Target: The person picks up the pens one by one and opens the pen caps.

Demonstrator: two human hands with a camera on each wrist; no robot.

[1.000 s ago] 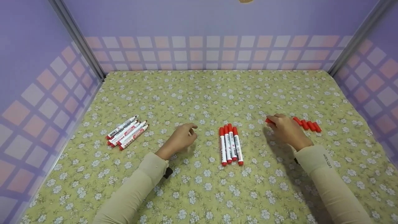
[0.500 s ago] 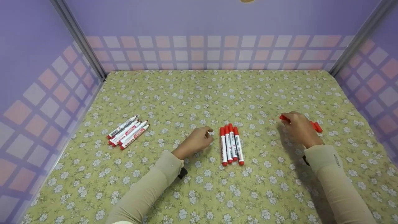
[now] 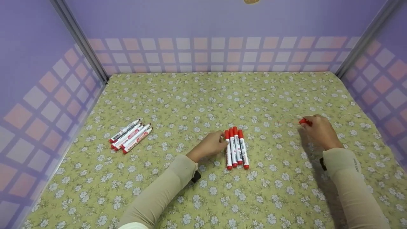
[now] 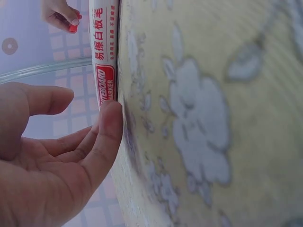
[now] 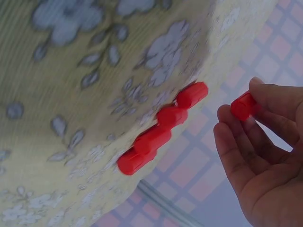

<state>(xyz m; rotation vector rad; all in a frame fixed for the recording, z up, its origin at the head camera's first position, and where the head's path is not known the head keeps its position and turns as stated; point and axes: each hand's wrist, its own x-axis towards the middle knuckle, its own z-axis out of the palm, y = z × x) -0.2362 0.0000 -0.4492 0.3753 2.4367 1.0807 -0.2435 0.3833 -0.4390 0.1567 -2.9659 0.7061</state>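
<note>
Several capped whiteboard markers (image 3: 235, 149), white with red caps, lie side by side in the middle of the flowered cloth. My left hand (image 3: 211, 144) is at the left side of this row. In the left wrist view, one fingertip (image 4: 111, 116) meets the edge of the nearest marker (image 4: 105, 47), while the thumb stays apart from it. My right hand (image 3: 321, 131) pinches a red marker cap (image 5: 244, 106) between thumb and fingers, raised off the cloth. Beneath it, several loose red caps (image 5: 172, 116) lie in a row, shown by the right wrist view but hidden in the head view.
Several uncapped markers (image 3: 131, 136) lie in a slanted group on the left of the cloth (image 3: 190, 95). Purple walls with a checked band (image 3: 210, 52) enclose the table at the back and both sides.
My left hand has moved right to the row of capped markers. My right hand has moved right with the pinched cap, and now covers the loose caps in the head view.
</note>
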